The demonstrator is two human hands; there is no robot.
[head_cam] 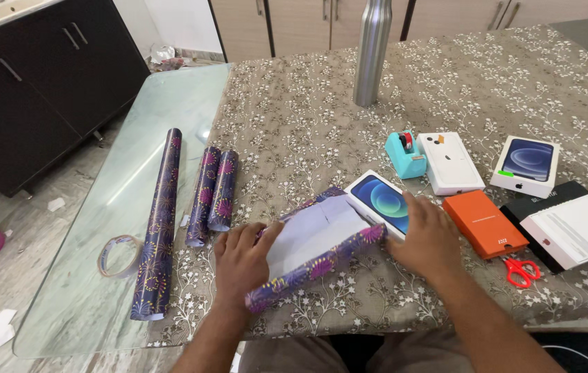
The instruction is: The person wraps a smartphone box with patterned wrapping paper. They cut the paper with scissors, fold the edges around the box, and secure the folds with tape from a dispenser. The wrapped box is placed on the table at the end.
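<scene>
Wrapping step: left hand (pixel 240 259) flat, pressing purple paper (pixel 315 245) on surface (pixel 308 124); right hand (pixel 431 238) flat on blue box (pixel 379 200) at paper's edge. Next calls for firm fold, tape.

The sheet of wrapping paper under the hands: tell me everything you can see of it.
The wrapping paper sheet lies on the table's patterned cloth, white inner side up, its purple printed outer side showing where the near edge and far corner curl over. It is partly folded around a phone box with a blue picture, which rests on its right end. The left hand presses its left end; the right hand rests on the box beside it.
</scene>
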